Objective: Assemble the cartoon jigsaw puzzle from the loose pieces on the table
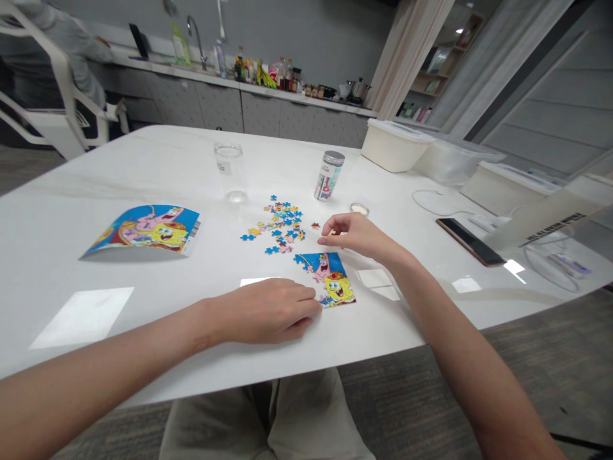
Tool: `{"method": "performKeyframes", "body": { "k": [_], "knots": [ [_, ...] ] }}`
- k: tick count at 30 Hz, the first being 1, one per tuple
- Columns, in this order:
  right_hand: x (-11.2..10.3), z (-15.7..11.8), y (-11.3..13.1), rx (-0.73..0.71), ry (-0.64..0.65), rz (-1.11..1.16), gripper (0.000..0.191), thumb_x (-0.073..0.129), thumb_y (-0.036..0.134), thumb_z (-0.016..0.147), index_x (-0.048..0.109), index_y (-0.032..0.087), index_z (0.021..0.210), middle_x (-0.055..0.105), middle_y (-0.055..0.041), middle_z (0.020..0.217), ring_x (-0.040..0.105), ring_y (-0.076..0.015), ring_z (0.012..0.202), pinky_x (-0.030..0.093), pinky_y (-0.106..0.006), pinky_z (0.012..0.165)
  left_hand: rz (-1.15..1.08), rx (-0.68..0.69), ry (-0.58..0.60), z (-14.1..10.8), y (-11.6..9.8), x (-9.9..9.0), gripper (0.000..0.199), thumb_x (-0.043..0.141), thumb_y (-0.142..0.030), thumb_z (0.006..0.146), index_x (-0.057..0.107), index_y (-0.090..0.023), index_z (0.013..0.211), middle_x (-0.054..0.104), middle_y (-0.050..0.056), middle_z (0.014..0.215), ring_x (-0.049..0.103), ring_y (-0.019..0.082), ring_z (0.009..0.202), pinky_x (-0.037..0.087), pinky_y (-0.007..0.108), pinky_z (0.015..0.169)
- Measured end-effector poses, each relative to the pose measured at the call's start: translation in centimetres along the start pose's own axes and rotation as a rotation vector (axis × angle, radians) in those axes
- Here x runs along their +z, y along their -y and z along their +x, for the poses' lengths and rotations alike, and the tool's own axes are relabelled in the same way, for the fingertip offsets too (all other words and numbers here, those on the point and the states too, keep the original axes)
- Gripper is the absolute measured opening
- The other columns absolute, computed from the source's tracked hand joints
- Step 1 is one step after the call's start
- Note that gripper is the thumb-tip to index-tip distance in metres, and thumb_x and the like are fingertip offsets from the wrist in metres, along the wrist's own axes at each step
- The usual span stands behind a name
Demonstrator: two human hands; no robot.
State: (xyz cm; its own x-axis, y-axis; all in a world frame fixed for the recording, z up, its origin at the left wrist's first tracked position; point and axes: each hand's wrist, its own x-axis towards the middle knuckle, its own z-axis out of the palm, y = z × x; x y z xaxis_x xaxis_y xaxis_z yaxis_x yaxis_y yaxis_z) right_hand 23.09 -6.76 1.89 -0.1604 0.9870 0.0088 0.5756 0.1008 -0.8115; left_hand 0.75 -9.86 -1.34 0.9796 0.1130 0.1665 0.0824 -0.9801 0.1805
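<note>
My left hand [272, 311] lies on the white table at the lower left edge of a partly joined puzzle [339, 286]; its fingers are curled together, and whatever is under them is hidden. Above the puzzle's upper right side hovers my right hand [357, 236], thumb and fingers bent toward each other; something small may be between them, too small to make out. A heap of loose puzzle pieces [287, 220] lies behind the puzzle, with a single red piece [315, 225] beside my right fingertips. To the left is a curled picture sheet [148, 230] showing the same cartoon figures.
An open clear jar [230, 172], a lidded jar [329, 176] and a round lid [359, 209] stand or lie behind the pieces. At right are a phone [469, 241], cables and storage boxes [395, 144]. A person's grey sleeve [79, 38] shows at the back left.
</note>
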Motion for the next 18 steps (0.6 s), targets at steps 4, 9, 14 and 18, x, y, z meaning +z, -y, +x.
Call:
{"method": "performKeyframes", "body": {
  "k": [4,9,14,18],
  "knots": [
    [0.0,0.1,-0.3,-0.020,0.023,-0.007,0.022,0.074,0.039,0.067,0.069,0.018,0.071,0.060,-0.0006,0.064,0.049,-0.0116,0.058,0.036,-0.026,0.054,0.024,0.001,-0.013,0.0,-0.1,0.0,0.011,0.046,-0.014,0.090,0.056,-0.018,0.087,0.061,0.002,0.077,0.053,0.015,0.068,0.039,0.028,0.061],
    [0.0,-0.1,-0.7,0.010,0.075,-0.007,0.031,0.068,0.049,0.074,0.072,0.018,0.074,0.060,-0.0009,0.061,0.048,-0.0115,0.055,0.037,-0.026,0.053,0.052,0.022,-0.020,0.1,-0.1,0.1,0.005,0.051,-0.016,0.089,0.056,-0.018,0.086,0.062,0.002,0.078,0.055,0.016,0.068,0.041,0.030,0.060],
    [0.2,-0.1,-0.9,0.046,0.113,-0.009,0.037,0.066,0.055,0.075,0.070,0.018,0.074,0.056,-0.0004,0.058,0.047,-0.0116,0.053,0.038,-0.026,0.053,0.058,0.045,-0.017,0.2,0.0,0.3,0.010,0.050,-0.021,0.091,0.058,-0.016,0.089,0.063,0.003,0.079,0.056,0.015,0.067,0.042,0.030,0.059],
    [0.2,0.3,-1.7,0.009,0.087,-0.002,0.036,0.072,0.054,0.068,0.065,0.020,0.078,0.053,0.0024,0.057,0.046,-0.0109,0.052,0.035,-0.025,0.051,0.057,0.050,-0.007,0.2,0.1,0.5,0.009,0.050,-0.021,0.091,0.057,-0.017,0.089,0.065,0.004,0.081,0.057,0.016,0.068,0.043,0.031,0.060]
  ]
}}
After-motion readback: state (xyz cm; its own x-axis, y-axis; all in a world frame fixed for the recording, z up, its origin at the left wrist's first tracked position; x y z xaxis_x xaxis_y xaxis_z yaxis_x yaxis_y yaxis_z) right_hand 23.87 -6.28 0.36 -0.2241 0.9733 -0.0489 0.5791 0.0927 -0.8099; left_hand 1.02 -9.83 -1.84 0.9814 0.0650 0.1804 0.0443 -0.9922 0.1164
